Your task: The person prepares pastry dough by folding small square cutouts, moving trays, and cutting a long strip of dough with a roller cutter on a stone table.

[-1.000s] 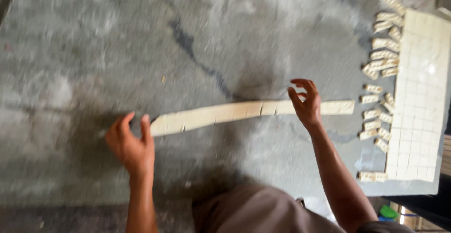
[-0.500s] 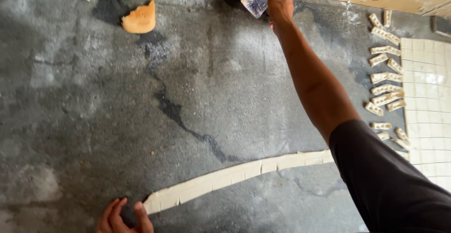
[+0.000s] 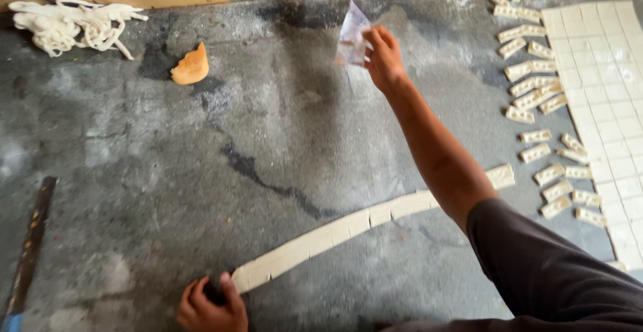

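Grey, flour-dusted stone worktop (image 3: 134, 171) under me — a long pale strip of scored dough (image 3: 362, 225) runs slantwise across it, low at my left, rising to my right.

My left hand (image 3: 211, 305) is curled closed at the strip's near end; my right hand (image 3: 383, 54) is far out across the slab, well apart from the strip, pinching a small crumpled clear plastic bag (image 3: 351, 36) — so the left is nearer.

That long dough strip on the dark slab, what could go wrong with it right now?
The left hand pins only one end of the dough strip, so its scored segments might pull apart. The right hand holds a clear scraper far off, and the sleeve hanging above the strip could brush it.
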